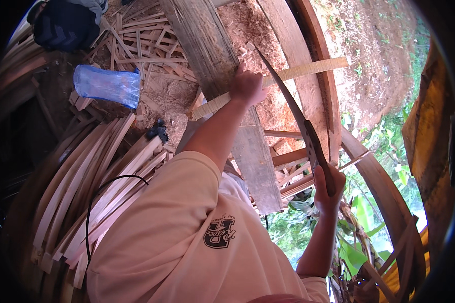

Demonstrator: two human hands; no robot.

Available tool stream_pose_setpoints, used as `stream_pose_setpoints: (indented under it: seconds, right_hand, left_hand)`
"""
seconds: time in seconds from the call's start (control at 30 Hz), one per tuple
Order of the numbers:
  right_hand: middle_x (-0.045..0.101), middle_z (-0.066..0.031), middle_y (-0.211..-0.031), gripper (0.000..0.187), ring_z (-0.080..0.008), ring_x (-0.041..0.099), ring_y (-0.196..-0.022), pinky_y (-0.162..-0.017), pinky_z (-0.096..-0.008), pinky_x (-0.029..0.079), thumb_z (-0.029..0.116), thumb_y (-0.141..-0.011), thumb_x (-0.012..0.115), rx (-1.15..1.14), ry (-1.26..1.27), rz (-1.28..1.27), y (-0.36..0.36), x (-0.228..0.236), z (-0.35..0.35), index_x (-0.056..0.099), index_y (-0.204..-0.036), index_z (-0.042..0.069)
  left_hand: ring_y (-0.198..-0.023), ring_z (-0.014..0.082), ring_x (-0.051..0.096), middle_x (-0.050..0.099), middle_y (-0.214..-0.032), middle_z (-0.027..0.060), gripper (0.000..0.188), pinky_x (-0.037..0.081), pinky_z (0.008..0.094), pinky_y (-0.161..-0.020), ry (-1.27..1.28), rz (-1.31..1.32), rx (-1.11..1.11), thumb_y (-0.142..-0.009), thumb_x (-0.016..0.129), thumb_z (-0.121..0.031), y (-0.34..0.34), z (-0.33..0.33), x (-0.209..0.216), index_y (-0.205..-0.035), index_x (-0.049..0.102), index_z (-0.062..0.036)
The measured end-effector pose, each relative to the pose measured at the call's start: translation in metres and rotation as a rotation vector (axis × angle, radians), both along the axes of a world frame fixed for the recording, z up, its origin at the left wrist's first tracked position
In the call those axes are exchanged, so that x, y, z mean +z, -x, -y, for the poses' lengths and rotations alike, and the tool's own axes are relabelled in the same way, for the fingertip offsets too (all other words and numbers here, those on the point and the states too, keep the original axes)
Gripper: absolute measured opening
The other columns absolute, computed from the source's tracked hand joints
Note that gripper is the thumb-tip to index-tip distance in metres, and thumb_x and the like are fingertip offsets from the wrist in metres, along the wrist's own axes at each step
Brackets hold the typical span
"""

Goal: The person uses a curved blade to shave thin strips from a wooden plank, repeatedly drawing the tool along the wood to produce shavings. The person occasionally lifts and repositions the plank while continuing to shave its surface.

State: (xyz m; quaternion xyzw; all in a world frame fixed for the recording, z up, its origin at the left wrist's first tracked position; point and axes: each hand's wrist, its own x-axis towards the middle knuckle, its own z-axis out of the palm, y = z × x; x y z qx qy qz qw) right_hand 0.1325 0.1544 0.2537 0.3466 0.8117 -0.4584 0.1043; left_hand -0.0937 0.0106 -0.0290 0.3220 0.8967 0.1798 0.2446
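Note:
My right hand (329, 188) is closed round the dark handle of a handsaw (291, 100). The long curved-looking blade slants up and to the left, crossing a pale wooden strip (312, 69). Whether its teeth touch the wood I cannot tell. My left hand (247, 87) grips the strip just left of the blade, its fingers wrapped over it and partly hidden. Under that hand runs a thick grey weathered plank (199, 38), and the strip lies across it, with its right end reaching over a long brown board (294, 48).
Offcuts (149, 43) and sawdust (242, 22) cover the ground ahead. At left are a blue plastic bag (107, 83), a dark backpack (65, 25), stacked wooden strips (93, 189) and a black cable (89, 212). Green plants (361, 217) grow at the lower right.

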Motion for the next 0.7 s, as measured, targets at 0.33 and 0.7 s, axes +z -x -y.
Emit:
stream_pose_setpoints:
  seconds: [0.33,0.7]
  right_hand:
    - [0.048,0.0047,-0.058,0.030,-0.0028,0.041,-0.054,-0.050,-0.0276,0.027,0.021,-0.103,0.067,-0.057,0.068,0.068,-0.002,0.014,-0.004,0.063,-0.079,0.002]
    - [0.049,0.0016,-0.055,0.036,-0.0054,0.045,-0.052,-0.049,-0.0305,0.033,0.023,-0.104,0.067,0.044,0.016,0.047,0.080,-0.028,0.006,0.062,-0.076,0.002]
  left_hand:
    - [-0.085,0.0272,0.074,0.074,-0.081,0.0138,0.024,0.029,0.0475,-0.127,0.015,0.007,-0.008,-0.084,0.076,-0.033,0.000,0.000,0.002,-0.088,0.076,-0.0095]
    - [-0.090,0.0241,0.075,0.075,-0.083,0.0128,0.022,0.025,0.0484,-0.130,-0.078,-0.056,-0.011,-0.084,0.079,-0.030,0.004,0.002,-0.010,-0.087,0.076,-0.0084]
